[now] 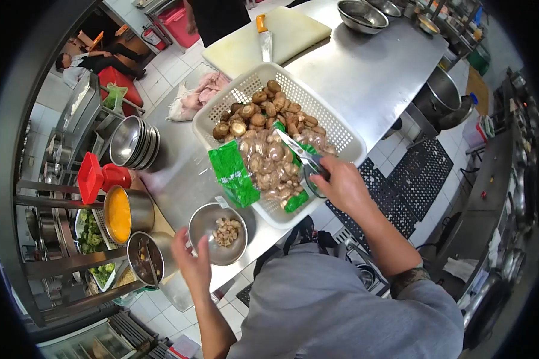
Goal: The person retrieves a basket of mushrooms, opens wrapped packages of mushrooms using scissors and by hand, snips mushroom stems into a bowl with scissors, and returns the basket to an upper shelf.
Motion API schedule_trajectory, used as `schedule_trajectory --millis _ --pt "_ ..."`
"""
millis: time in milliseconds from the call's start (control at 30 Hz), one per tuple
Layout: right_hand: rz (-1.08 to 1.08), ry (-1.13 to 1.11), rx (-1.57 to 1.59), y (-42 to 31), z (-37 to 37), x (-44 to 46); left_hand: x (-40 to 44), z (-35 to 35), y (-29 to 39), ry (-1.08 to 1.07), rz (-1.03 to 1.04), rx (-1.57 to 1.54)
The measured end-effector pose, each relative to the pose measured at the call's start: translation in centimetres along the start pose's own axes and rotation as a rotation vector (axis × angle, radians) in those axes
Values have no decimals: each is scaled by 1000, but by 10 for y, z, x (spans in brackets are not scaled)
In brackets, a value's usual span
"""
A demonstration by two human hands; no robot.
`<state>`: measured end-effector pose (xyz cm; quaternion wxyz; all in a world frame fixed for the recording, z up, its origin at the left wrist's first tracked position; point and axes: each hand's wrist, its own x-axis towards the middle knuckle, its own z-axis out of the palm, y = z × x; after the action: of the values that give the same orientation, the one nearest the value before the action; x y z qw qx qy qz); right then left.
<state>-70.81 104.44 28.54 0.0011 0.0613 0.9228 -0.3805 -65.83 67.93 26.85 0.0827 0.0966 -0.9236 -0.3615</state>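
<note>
My right hand [344,185] grips scissors [302,152] by their dark handles. Their blades point up and left across a clear plastic bag of mushrooms [269,161] with green printed ends. Both the bag and a heap of loose brown mushrooms [269,107] lie in a white perforated basket [335,119]. My left hand [193,266] is at the near left rim of a steel bowl [203,224], thumb and fingers apart. Whether it touches the rim I cannot tell. Small pale chopped pieces [226,232] are in the bowl.
A cutting board [305,27] with an orange-handled knife [265,36] lies at the far side of the steel table [371,78]. Stacked bowls [129,140], a pot of orange liquid [118,214] and a pot of dark liquid [144,257] stand left. A person [218,18] stands beyond the table.
</note>
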Motion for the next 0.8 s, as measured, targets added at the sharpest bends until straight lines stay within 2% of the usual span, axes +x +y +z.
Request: schedule_trajectory --millis 100,200,233,333,500,600,633,733,800 --pt "9 12 82 6 -14 -1 -21 -12 -39 172 -105 214" --pt "-17 18 68 22 -14 8 -38 6 -69 188 -395 -121" --pt "-36 40 57 26 -12 9 -43 10 -64 148 -616 -348" --pt "-70 3 -2 27 -16 10 -51 24 -69 8 -848 -895" --pt "-192 32 36 31 -24 7 -51 43 -69 -17 -809 -924" --pt "-282 143 114 38 -31 3 -45 40 -63 234 -785 -960" --pt "-308 191 141 40 -34 0 -41 30 -50 249 -787 -926" --pt "-288 325 146 53 -46 -8 -22 6 -20 157 -690 -899" --pt "-230 275 139 77 -46 -9 0 2 24 99 -603 -977"
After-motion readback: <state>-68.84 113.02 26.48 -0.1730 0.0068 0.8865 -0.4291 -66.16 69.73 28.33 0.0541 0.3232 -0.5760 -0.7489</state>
